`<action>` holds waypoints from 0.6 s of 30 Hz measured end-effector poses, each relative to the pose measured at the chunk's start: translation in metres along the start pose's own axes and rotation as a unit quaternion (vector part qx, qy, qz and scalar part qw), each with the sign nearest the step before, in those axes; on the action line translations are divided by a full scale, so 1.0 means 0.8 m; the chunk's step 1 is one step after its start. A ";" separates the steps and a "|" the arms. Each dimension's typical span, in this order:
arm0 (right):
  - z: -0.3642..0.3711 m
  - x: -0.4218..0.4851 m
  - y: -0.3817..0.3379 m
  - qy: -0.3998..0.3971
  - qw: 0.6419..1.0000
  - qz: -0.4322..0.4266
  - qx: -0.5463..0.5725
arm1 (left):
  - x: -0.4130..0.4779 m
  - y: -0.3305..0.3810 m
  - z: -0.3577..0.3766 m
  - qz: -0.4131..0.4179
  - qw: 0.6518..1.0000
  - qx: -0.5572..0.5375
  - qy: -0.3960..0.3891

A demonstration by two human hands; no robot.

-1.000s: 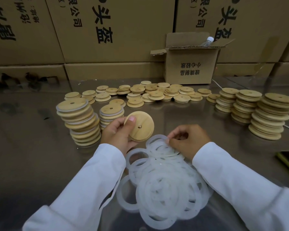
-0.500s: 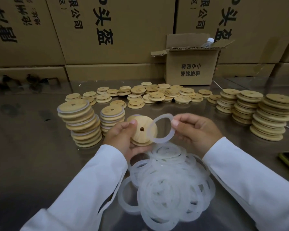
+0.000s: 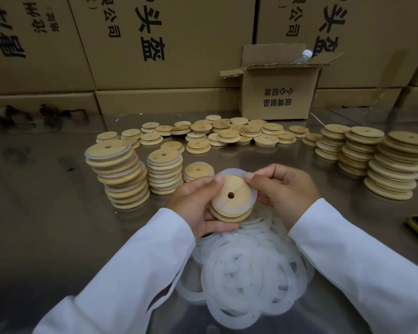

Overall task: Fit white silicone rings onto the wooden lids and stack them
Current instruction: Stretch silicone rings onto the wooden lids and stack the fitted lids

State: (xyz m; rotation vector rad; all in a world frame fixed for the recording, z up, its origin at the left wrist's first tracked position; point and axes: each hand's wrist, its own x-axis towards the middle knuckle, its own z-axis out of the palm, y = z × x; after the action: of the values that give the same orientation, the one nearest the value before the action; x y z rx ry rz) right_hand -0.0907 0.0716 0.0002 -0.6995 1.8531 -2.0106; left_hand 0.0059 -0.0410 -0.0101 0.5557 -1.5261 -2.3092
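— The lid point(image 3: 229, 189)?
— Pale tan wood, faint grain, a dark hole in the middle. The ring point(image 3: 251, 198) on it is milky white, half see-through.
— The loose rings point(image 3: 246, 273)?
— Same milky white (the left stacks point(image 3: 121, 174) are tan, banded with it).
— Sleeves point(image 3: 130, 261)?
— Plain white.
— Boxes point(image 3: 179, 68)?
— Brown card, black characters. The table point(image 3: 46, 213) is glossy grey-brown.

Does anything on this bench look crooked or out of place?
The leftmost stack of ringed lids is askew: its upper lids sit offset to the left of the lower ones. Nothing looks spilled or damaged.
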 end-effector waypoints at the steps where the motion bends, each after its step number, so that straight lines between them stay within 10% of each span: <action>1: 0.000 0.000 0.000 0.000 1.000 -0.002 -0.005 | -0.001 -0.001 0.000 0.010 1.000 0.007 0.001; 18: 0.002 -0.003 0.002 0.000 0.999 -0.038 -0.033 | 0.000 -0.007 0.004 0.132 0.987 0.095 0.003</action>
State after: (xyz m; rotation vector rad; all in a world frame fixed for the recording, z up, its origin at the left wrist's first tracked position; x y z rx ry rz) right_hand -0.0878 0.0719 -0.0017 -0.8002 1.9269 -2.0029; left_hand 0.0043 -0.0362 -0.0138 0.3768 -1.7143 -1.9770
